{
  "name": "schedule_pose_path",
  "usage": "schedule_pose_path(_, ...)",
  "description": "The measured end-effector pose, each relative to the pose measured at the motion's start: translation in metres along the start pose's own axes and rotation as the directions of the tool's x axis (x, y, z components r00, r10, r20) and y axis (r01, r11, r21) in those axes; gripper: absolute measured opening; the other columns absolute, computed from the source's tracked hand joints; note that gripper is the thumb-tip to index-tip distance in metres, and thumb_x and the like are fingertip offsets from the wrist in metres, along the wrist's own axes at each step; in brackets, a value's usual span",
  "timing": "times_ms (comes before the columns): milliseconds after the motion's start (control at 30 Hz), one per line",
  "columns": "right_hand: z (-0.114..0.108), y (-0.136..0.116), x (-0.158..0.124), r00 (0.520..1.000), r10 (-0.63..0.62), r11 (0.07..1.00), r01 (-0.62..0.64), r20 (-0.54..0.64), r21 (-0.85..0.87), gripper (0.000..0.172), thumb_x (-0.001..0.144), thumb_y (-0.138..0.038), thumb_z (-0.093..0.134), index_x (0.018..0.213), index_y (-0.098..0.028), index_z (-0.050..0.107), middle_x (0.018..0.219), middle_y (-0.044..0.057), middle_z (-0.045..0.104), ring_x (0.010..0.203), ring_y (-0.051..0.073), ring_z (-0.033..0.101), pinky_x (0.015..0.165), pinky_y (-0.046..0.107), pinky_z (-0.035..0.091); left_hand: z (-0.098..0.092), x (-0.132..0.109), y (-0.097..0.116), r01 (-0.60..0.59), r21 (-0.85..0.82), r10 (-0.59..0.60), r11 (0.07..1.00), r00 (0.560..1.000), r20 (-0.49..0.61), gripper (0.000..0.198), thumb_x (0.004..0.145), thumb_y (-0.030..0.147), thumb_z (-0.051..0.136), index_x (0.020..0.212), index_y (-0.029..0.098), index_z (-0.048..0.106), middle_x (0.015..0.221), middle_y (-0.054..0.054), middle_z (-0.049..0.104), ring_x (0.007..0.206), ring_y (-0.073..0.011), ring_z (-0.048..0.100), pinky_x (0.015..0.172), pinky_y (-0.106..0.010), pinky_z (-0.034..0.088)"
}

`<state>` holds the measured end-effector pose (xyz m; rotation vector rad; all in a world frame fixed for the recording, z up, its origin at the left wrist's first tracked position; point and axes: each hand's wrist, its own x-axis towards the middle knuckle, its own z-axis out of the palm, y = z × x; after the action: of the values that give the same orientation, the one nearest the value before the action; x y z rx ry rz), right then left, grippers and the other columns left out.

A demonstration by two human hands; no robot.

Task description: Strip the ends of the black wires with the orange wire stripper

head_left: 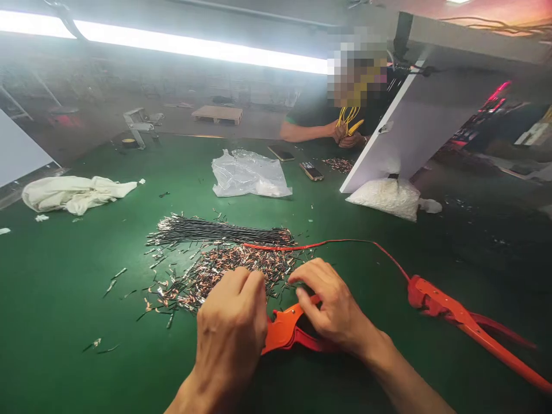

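Observation:
My left hand (230, 325) is closed, back of the hand upward, beside an orange plier-like hand cutter (284, 329). Whatever its fingers hold is hidden. My right hand (334, 305) is over the cutter's handle side, with thumb and forefinger apart and nothing visible between them; its other fingers are hidden. Just beyond both hands is a pile of short cut wire ends (245, 264), black with bare copper and silvery tips. Behind the pile lies a bundle of black wires (224, 231) with metal ends at the left.
A second orange cutter (457, 316) lies right, touching a thin red strip (345, 241). Clear plastic bag (250, 175), white cloth (73, 192), phone (311, 171) and filled white bag (383, 196) sit farther back. Across the green table (142, 374), a co-worker's hands (349, 138) hold yellow cables.

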<state>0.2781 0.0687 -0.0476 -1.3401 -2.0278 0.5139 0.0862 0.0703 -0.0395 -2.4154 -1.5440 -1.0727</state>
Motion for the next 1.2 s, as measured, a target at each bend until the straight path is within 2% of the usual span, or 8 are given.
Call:
schedule_pose_path(67, -0.014, -0.005, -0.005, 0.982, 0.020, 0.997, -0.007, 0.190, -0.072, 0.019, 0.083, -0.023, 0.064, 0.101, -0.022, 0.059, 0.100, 0.005, 0.060, 0.095, 0.025, 0.050, 0.091, 0.045, 0.041, -0.001, 0.002, -0.005, 0.031, -0.021, -0.031, 0.999, 0.999, -0.022, 0.015, 0.092, 0.013, 0.048, 0.083, 0.018, 0.059, 0.072, 0.001, 0.057, 0.066, -0.0134, 0.055, 0.060, -0.026, 0.038)
schedule_pose_path(167, -0.029, -0.007, -0.018, 0.898, 0.139, 0.990, -0.111, 0.418, -0.089, 0.069, 0.057, -0.044, 0.088, 0.115, -0.026, 0.055, 0.117, 0.006, 0.051, 0.109, 0.030, 0.043, 0.094, 0.047, 0.042, -0.003, 0.003, -0.009, 0.085, -0.029, -0.086, 0.996, 0.996, -0.037, 0.015, 0.093, 0.015, 0.049, 0.083, 0.019, 0.060, 0.071, 0.002, 0.059, 0.057, -0.0105, 0.054, 0.055, -0.024, 0.038)
schedule_pose_path(233, -0.032, -0.006, -0.026, 0.858, 0.203, 0.979, -0.159, 0.472, -0.131, 0.077, 0.056, -0.032, 0.089, 0.123, -0.030, 0.052, 0.122, 0.005, 0.047, 0.112, 0.030, 0.040, 0.097, 0.047, 0.041, -0.003, 0.004, -0.009, 0.110, -0.030, -0.112, 0.993, 0.993, -0.047, 0.015, 0.093, 0.016, 0.049, 0.084, 0.019, 0.061, 0.068, 0.003, 0.060, 0.052, -0.0089, 0.052, 0.052, -0.023, 0.038)
schedule_pose_path(467, -0.031, -0.010, -0.021, 0.901, 0.150, 0.985, -0.102, 0.407, -0.137, 0.054, 0.067, -0.012, 0.065, 0.119, -0.024, 0.053, 0.113, 0.006, 0.052, 0.103, 0.026, 0.047, 0.094, 0.044, 0.041, -0.005, 0.007, -0.006, 0.033, -0.083, -0.049, 0.996, 0.980, -0.194, 0.007, 0.090, 0.015, 0.056, 0.090, 0.016, 0.063, 0.069, 0.003, 0.064, 0.053, -0.0064, 0.055, 0.054, -0.020, 0.041)
schedule_pose_path(600, -0.044, -0.004, -0.017, 0.892, 0.251, 0.949, -0.304, 0.376, 0.088, 0.041, 0.077, -0.025, 0.062, 0.117, -0.022, 0.052, 0.108, 0.007, 0.057, 0.094, 0.026, 0.053, 0.086, 0.043, 0.041, -0.009, 0.006, -0.005, -0.025, -0.151, -0.019, 0.988, 0.958, -0.285, 0.009, 0.087, 0.011, 0.062, 0.094, 0.016, 0.063, 0.069, 0.004, 0.064, 0.052, -0.0047, 0.051, 0.053, -0.017, 0.041)
schedule_pose_path(733, -0.043, 0.002, -0.019, 0.921, 0.093, 0.562, -0.362, 0.378, 0.743, 0.035, 0.088, -0.038, 0.043, 0.113, -0.018, 0.058, 0.103, 0.010, 0.061, 0.092, 0.028, 0.059, 0.084, 0.046, 0.043, -0.013, 0.004, -0.002, -0.080, -0.181, 0.019, 0.980, 0.948, -0.317, 0.011, 0.086, 0.008, 0.062, 0.095, 0.014, 0.063, 0.065, 0.003, 0.060, 0.051, -0.0051, 0.047, 0.052, -0.017, 0.040)
schedule_pose_path(867, -0.024, 0.000, -0.017, 0.919, -0.016, 0.066, -0.391, 0.393, 0.918, 0.053, 0.069, -0.017, 0.056, 0.122, -0.018, 0.056, 0.103, 0.010, 0.063, 0.094, 0.030, 0.064, 0.082, 0.047, 0.046, -0.016, 0.007, 0.000, -0.101, -0.182, 0.034, 0.978, 0.940, -0.340, 0.013, 0.085, 0.005, 0.063, 0.096, 0.012, 0.063, 0.064, 0.003, 0.057, 0.051, -0.0051, 0.044, 0.051, -0.018, 0.038)
schedule_pose_path(1200, -0.003, -0.002, -0.017, 0.850, -0.074, -0.071, -0.525, 0.521, 0.848, 0.041, 0.083, -0.035, 0.058, 0.113, -0.008, 0.060, 0.088, 0.013, 0.065, 0.079, 0.026, 0.065, 0.069, 0.040, 0.049, -0.015, 0.007, 0.000, -0.164, -0.133, 0.112, 0.977, 0.936, -0.332, 0.021, 0.080, 0.000, 0.066, 0.096, 0.013, 0.066, 0.071, -0.001, 0.061, 0.065, -0.0093, 0.053, 0.059, -0.021, 0.043)
